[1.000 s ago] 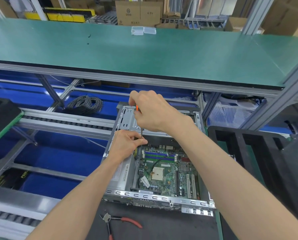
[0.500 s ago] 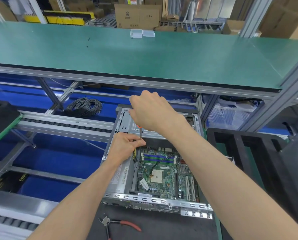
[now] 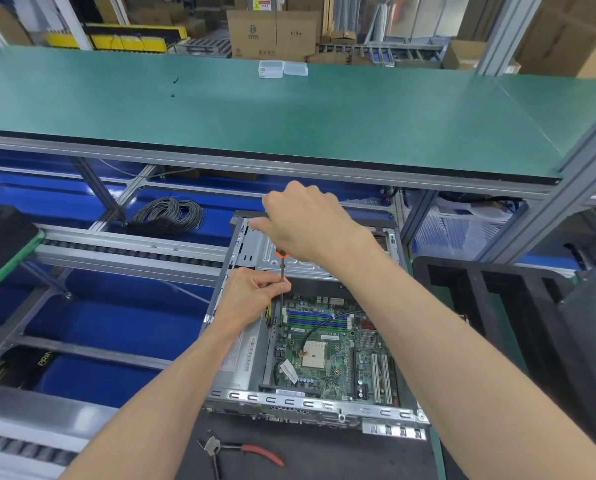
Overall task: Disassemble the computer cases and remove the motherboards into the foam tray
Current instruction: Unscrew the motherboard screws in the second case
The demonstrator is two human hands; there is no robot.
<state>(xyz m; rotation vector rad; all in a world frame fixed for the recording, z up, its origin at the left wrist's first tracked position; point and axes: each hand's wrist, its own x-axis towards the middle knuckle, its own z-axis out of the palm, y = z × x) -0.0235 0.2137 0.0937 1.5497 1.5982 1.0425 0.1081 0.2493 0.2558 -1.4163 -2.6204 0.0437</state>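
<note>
An open grey computer case lies in front of me with its green motherboard still inside. My right hand is closed over the orange handle of a screwdriver, which stands upright with its tip down at the board's far left corner. My left hand pinches the screwdriver's shaft just above the case's left wall. A black cable runs across the board from the socket. The black foam tray stands to the right of the case.
Red-handled cutters lie on the black mat near me. A coil of black cable sits at the back left on blue bins. A green shelf overhangs the bench, and roller rails run on the left.
My right hand has shifted slightly on the screwdriver handle, as in turning it. The left hand keeps its pinch on the shaft. The case has not moved.
</note>
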